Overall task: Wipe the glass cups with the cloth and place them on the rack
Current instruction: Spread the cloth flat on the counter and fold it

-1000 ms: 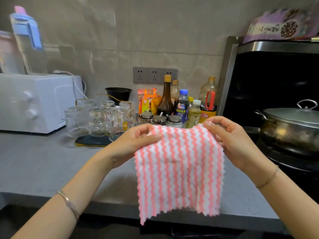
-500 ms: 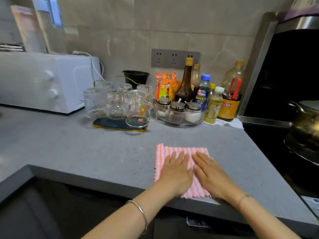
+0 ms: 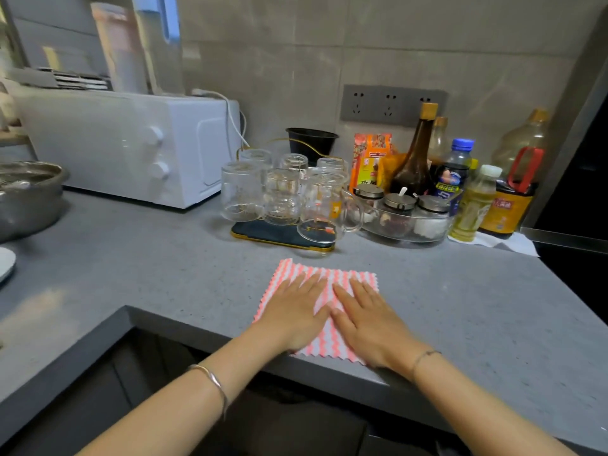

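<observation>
while both palms are pressing it flat, the pink-and-white zigzag cloth (image 3: 325,343) is lying spread on the grey surface (image 3: 164,274), its near edge reaching the front lip. the left grip (image 3: 292,311) is resting released on the cloth's left half, fingers straight, grasping nothing. the right grip (image 3: 371,320) is doing the same on the right half, and the thumbs are meeting, or nearly so, over the middle.

the step in hand is looking like smoothing the cloth before any wiping; no cup is being handled. to do it well, the palms should be sliding outward from the middle toward the corners, pressing lightly so the fabric is not bunching or creeping over the lip. then one grip should be gathering the cloth while the other is reaching for a cup.

the cloth is looking close to square, so i am not calling a clear long axis. its stripes are running near to far, pointing toward the glass cups (image 3: 283,192). the square is sitting slightly skewed, its far right corner lying nearer the person than the far left. the cups are standing mouth down, clustered on the dark gold-rimmed rack base (image 3: 279,233) just beyond the cloth, not touching it, with a handled glass mug (image 3: 324,205) at the group's front right.
</observation>
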